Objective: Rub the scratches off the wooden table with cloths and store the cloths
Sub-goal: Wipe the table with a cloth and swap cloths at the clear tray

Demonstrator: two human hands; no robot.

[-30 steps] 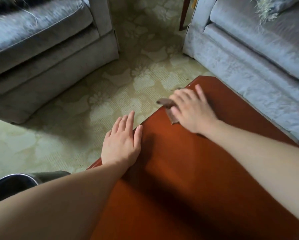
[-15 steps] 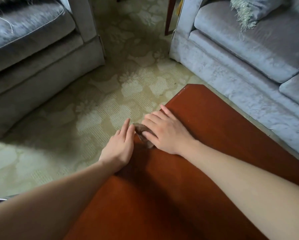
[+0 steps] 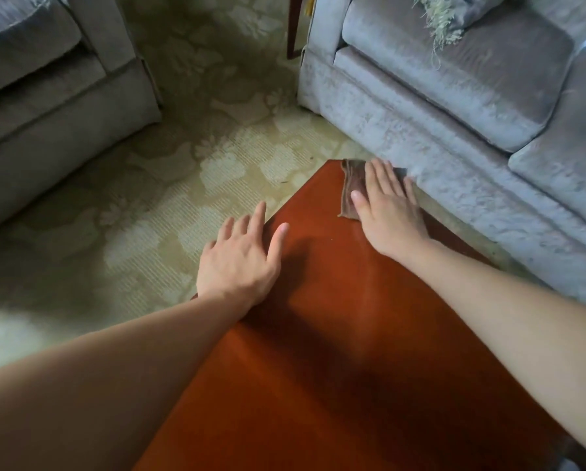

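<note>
**Cloth pinned flat at the table's far corner**

The brown cloth (image 3: 352, 192) lies at the far corner of the wooden table (image 3: 335, 317), its far edge reaching the table's tip. The right hand (image 3: 386, 212) lies flat on top of it, fingers straight and close together, palm down. It is pressing rather than pinching, which suits rubbing: the load spreads over the fabric so it drags across the finish instead of bunching. To the left, the left hand (image 3: 240, 260) rests on the table's left edge, fingers spread past the rim over the patterned carpet (image 3: 169, 185) and thumb on the wood, holding nothing; it looks like a brace to steady the body and the table. A pale sofa (image 3: 454, 107) stands just right of the corner, a darker armchair (image 3: 47, 96) at far left. Only one cloth shows, and storing is not yet begun.
</note>
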